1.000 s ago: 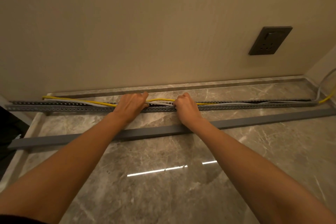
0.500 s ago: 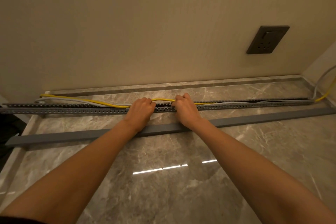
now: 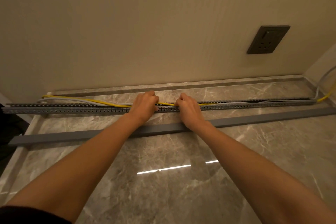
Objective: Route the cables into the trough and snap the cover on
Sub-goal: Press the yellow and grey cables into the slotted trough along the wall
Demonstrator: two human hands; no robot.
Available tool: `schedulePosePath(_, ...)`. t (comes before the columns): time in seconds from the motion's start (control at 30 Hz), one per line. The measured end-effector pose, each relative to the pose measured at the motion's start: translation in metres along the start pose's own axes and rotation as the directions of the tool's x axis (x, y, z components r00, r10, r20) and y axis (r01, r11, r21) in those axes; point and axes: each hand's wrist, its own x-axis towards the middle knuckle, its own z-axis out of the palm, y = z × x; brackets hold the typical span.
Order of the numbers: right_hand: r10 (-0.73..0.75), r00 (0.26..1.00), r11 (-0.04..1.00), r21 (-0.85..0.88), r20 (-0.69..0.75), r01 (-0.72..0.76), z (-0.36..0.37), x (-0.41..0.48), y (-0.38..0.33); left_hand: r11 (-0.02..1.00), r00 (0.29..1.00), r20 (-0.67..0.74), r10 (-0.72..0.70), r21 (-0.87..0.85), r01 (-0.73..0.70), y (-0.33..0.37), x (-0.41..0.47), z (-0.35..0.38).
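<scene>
A long grey slotted trough [image 3: 72,109] lies on the marble floor along the wall. A yellow cable [image 3: 76,98] and a white cable [image 3: 60,99] arc above its left part and lie inside it on the right. My left hand [image 3: 145,104] and my right hand [image 3: 187,106] sit close together at the trough's middle, fingers curled over its top and pressing on the cables. The fingertips are hidden behind the knuckles. The plain grey cover [image 3: 72,135] lies on the floor in front of the trough, under both forearms.
A dark wall socket [image 3: 268,39] sits on the beige wall at the right. The cables rise up the right corner [image 3: 325,87]. A marble skirting [image 3: 218,82] runs along the wall. A dark gap drops off at the far left [image 3: 7,129].
My left hand has slid right along the trough toward my right hand. The cable loop at the left end now stands higher above the trough. The right hand has stayed in place.
</scene>
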Motion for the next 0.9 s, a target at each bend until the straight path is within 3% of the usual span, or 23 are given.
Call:
schedulePosePath(0.13, 0.024, 1.0, 1.0, -0.005, -0.014, -0.024, -0.001, 0.0, 0.003, 0.999, 0.993, -0.113, 0.043, -0.002, -0.043, 0.005, -0.008, 0.007)
schedulePosePath(0.23, 0.001, 1.0, 0.999, -0.046, 0.019, 0.0, -0.001, 0.001, 0.003, 0.981, 0.973, -0.151, 0.176, 0.113, -0.16, 0.004, -0.01, 0.01)
schedulePosePath(0.3, 0.001, 0.998, 0.998, -0.061, 0.055, 0.002, -0.001, 0.003, 0.002, 0.975, 0.969, -0.16, 0.186, 0.156, -0.161, 0.007, -0.013, 0.011)
schedulePosePath(0.5, -0.007, 0.993, 0.998, -0.057, 0.116, 0.013, -0.006, 0.007, -0.002, 1.0, 1.0, -0.006, 0.008, -0.003, -0.008, 0.011, -0.009, 0.012)
schedulePosePath(0.67, -0.023, 0.998, 0.997, -0.073, 0.052, 0.027, 0.001, -0.004, -0.004, 0.948, 0.992, -0.125, 0.016, -0.314, -0.055, -0.008, -0.017, 0.009)
schedulePosePath(0.77, -0.008, 1.0, 1.0, -0.028, 0.005, 0.008, -0.001, -0.003, -0.015, 0.944, 0.989, -0.148, -0.008, -0.327, -0.042, -0.027, -0.023, -0.001)
schedulePosePath(0.9, -0.053, 0.999, 0.998, 0.044, -0.009, 0.054, 0.001, 0.004, -0.045, 0.937, 0.989, -0.034, -0.147, -0.325, 0.128, -0.069, -0.026, -0.012)
